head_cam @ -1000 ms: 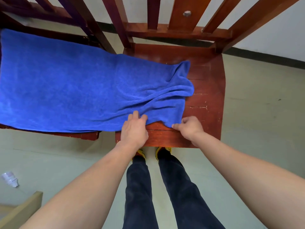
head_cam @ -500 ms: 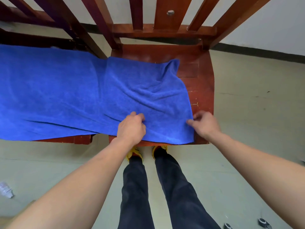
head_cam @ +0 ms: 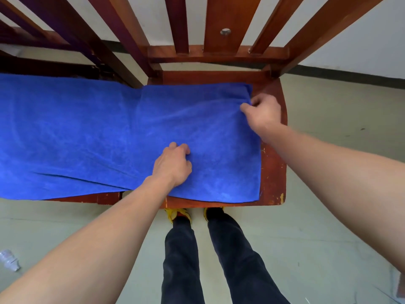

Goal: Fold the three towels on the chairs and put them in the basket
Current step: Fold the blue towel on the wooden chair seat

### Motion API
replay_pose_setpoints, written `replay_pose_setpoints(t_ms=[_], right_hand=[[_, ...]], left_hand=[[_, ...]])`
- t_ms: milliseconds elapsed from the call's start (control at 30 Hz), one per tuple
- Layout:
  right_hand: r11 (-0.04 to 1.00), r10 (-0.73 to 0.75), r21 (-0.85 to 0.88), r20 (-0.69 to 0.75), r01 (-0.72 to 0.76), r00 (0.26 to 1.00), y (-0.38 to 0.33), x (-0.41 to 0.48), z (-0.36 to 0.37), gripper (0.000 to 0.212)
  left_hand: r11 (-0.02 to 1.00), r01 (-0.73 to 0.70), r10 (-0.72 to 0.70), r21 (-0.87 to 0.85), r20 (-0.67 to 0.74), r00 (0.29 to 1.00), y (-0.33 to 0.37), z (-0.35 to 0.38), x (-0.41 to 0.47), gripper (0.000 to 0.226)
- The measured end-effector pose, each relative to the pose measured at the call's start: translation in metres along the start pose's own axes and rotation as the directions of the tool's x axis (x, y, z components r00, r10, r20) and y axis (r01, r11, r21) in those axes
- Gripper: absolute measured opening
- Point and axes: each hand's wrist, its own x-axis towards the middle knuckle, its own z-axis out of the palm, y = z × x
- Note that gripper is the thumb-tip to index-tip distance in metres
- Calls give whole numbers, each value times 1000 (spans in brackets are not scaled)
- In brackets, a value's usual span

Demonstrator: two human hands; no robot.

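Observation:
A blue towel (head_cam: 87,132) lies spread across two red-brown wooden chairs, from the left edge of view to the seat of the right chair (head_cam: 272,172). My left hand (head_cam: 173,164) presses down on the towel near its front middle, fingers curled on the cloth. My right hand (head_cam: 262,114) pinches the towel's far right corner near the back of the seat. The towel's right part lies nearly flat with soft creases. No basket is in view.
The slatted chair back (head_cam: 219,25) rises right behind the seat. A second chair (head_cam: 92,197) stands at the left under the towel. My legs and yellow shoes (head_cam: 177,212) are at the seat's front edge. A plastic bottle (head_cam: 8,260) lies on the floor at lower left.
My right hand moved from the towel's near right corner up to its far right corner, spreading the bunched end flat. My left hand shifted further onto the cloth.

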Motion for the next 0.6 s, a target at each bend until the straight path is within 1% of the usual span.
replay_pose_setpoints(t_ms=[33, 67, 100, 133, 167, 200, 233, 267, 300, 367, 400, 433, 467, 500, 533, 567, 600], right_hand=[[1000, 0, 28, -43, 1, 999, 10, 1, -4, 14], [999, 14, 37, -43, -12, 999, 20, 2, -7, 14], [997, 51, 52, -9, -50, 999, 29, 3, -9, 16], [985, 130, 113, 44, -134, 991, 34, 3, -11, 20], [948, 218, 211, 118, -239, 969, 35, 3, -12, 24], [887, 298, 299, 211, -352, 931, 34, 7, -13, 28], [821, 342, 365, 301, -439, 890, 32, 12, -14, 32], [766, 358, 407, 371, -496, 857, 28, 17, -16, 35], [721, 357, 449, 413, -528, 838, 26, 24, -17, 33], [657, 335, 529, 433, -537, 837, 21, 34, -19, 25], [637, 332, 576, 395, -513, 856, 17, 39, -20, 25], [632, 333, 619, 327, -466, 885, 14, 44, -21, 24], [652, 338, 644, 226, -400, 914, 11, 49, -25, 22], [693, 343, 640, 112, -332, 933, 8, 53, -29, 23], [735, 337, 617, 27, -281, 941, 6, 56, -32, 24], [768, 321, 589, -15, -251, 947, 6, 59, -33, 24], [794, 312, 555, -22, -248, 950, 8, 59, -34, 23]], left_hand=[[1000, -13, 12, -8, -70, 997, 3, -5, 3, 30], [999, -33, 30, -16, -154, 988, 6, -12, 8, 29], [998, -56, 49, -22, -233, 971, 10, -19, 14, 27], [997, -80, 70, -23, -294, 953, 14, -26, 21, 27], [994, -105, 94, -14, -331, 939, 18, -33, 28, 29], [992, -127, 122, 8, -344, 931, 23, -39, 38, 33], [989, -142, 148, 42, -332, 931, 28, -44, 48, 38], [984, -152, 172, 89, -301, 938, 32, -48, 56, 42], [977, -158, 191, 144, -259, 947, 37, -50, 63, 47], [958, -155, 207, 243, -205, 957, 44, -53, 74, 53], [951, -151, 208, 271, -195, 959, 46, -54, 77, 55], [947, -148, 206, 286, -187, 960, 47, -54, 78, 58], [945, -146, 203, 292, -175, 963, 47, -53, 80, 61], [945, -144, 198, 294, -161, 967, 47, -52, 80, 64], [946, -143, 193, 290, -152, 969, 47, -51, 80, 66], [951, -142, 190, 276, -155, 969, 48, -50, 80, 67], [957, -140, 188, 254, -172, 967, 49, -50, 78, 65]])
